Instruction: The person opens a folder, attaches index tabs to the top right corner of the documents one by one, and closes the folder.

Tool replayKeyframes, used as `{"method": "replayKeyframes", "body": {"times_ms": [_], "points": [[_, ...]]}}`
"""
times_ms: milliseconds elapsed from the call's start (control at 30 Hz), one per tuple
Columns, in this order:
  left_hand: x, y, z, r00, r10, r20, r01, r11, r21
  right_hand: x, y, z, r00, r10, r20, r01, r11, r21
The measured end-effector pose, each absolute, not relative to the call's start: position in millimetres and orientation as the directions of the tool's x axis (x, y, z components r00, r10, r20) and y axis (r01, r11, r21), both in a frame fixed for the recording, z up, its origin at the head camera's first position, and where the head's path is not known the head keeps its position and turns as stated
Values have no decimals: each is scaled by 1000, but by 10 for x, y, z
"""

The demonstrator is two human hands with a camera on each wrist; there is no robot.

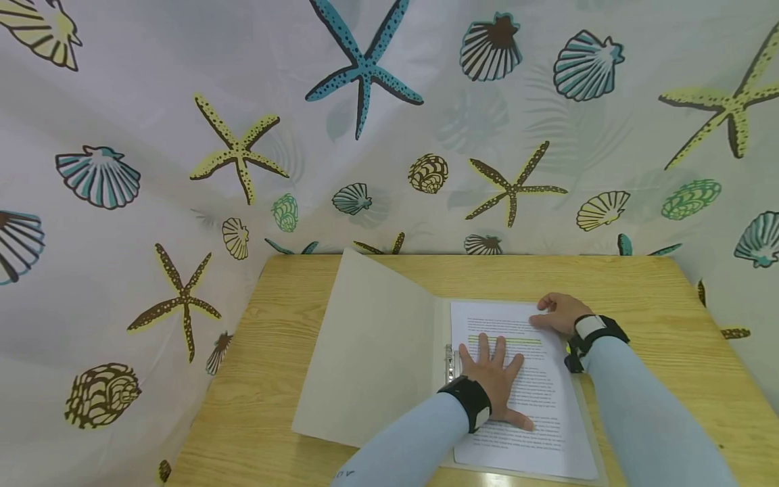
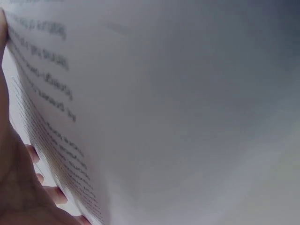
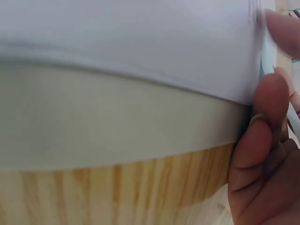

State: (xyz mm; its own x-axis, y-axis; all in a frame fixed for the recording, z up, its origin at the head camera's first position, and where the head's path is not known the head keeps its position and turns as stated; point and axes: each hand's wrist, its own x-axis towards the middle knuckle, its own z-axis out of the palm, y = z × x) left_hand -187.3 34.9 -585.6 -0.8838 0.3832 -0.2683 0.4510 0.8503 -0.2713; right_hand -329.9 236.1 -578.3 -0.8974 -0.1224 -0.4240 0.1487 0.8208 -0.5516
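A stack of printed sheets [image 1: 517,446] lies in an open cream folder [image 1: 377,352], against a metal binder clip mechanism [image 1: 449,365] at the spine. One line near the top of the page is highlighted yellow. My left hand [image 1: 494,382] rests flat on the print with its fingers spread. At the top right corner of the sheets, my right hand [image 1: 562,314] has its fingers curled round the edge. The right wrist view shows its thumb [image 3: 283,33] over the paper and its fingers [image 3: 271,101] at the corner, pinching it.
The folder's cover stands partly raised to the left, over the wooden table [image 1: 255,385]. Behind the table and at its sides hangs a white cloth [image 1: 402,223] printed with shells and starfish. Both wrists wear black straps.
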Motion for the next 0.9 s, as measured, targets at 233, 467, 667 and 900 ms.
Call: {"method": "replayKeyframes", "body": {"times_ms": [233, 467, 667, 900], "points": [[-1879, 348, -5888, -883, 392, -260, 456, 849, -268, -3267, 2317, -5744, -910, -104, -401, 140, 833, -535], [-1888, 357, -5922, -886, 392, -248, 452, 851, -267, -3276, 2327, -5773, -912, -100, -398, 139, 838, -528], [-1874, 354, -5901, -884, 396, -248, 455, 850, -265, -3309, 2351, -5849, -928, -88, -361, 118, 851, -511], [-1865, 344, -5839, -883, 385, -269, 452, 851, -268, -3281, 2353, -5802, -927, -95, -363, 126, 832, -540]]}}
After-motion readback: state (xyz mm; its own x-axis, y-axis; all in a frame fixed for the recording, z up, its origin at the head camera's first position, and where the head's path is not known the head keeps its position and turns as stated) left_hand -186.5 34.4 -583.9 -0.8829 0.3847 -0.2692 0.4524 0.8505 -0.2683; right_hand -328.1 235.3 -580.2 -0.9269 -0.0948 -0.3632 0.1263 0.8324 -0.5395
